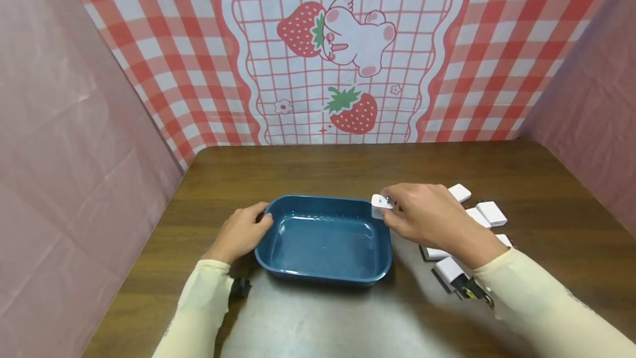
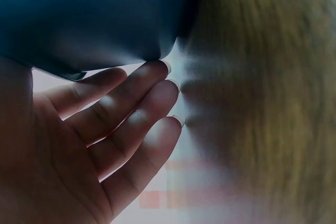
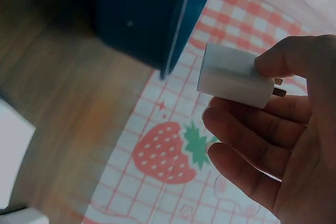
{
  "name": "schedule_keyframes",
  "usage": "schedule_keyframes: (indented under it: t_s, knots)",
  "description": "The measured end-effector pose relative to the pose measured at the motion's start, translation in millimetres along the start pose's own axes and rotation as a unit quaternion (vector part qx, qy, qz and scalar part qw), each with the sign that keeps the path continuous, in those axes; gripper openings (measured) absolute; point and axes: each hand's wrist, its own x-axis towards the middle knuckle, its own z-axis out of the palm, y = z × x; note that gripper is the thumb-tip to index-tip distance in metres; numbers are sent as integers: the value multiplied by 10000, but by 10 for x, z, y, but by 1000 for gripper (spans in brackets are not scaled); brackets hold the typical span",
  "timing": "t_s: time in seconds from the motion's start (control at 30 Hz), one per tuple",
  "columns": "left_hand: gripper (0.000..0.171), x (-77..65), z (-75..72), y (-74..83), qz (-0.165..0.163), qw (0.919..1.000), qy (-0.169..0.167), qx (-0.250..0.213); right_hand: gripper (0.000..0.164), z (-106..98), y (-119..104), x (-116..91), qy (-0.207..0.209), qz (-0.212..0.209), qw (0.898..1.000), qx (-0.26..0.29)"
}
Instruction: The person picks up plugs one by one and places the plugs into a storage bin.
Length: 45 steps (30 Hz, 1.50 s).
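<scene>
A blue rectangular tray (image 1: pixel 323 278) stands on the table, its inside bare. My left hand (image 1: pixel 242 232) holds its left side, thumb over the rim and fingers along the outer wall; in the left wrist view the fingers (image 2: pixel 139 121) stand spread beside the blue wall. My right hand (image 1: pixel 427 214) pinches a white charger plug (image 1: pixel 379 206) above the tray's right rim. In the right wrist view, thumb and fingers grip the charger plug (image 3: pixel 233 74), and its metal prongs point toward the palm.
Several white chargers lie on the table right of the tray, among them one charger (image 1: pixel 492 213) at the far side and another (image 1: pixel 449 269) nearer, beside a dark piece with yellow. A small black object (image 1: pixel 240 287) sits by the left forearm. A strawberry-print cloth (image 1: pixel 348 70) hangs behind.
</scene>
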Motion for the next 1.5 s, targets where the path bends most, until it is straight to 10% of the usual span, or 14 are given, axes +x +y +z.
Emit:
schedule_keyframes:
  t_s: [0.6, 0.8, 1.5]
  knots:
    - [40, -2, -1, 22, 33, 10000, 28, 23, 31, 304, -425, 227, -603, -859, 9939, 338]
    - [41, 1, 8, 16, 41, 10000, 11, -27, 32, 425, -530, 264, -1469, -1027, 9806, 794]
    - [45, 0, -1, -5, -83, 9999, -43, -72, 32, 597, -847, 683, -2584, -1530, 9464, 1189]
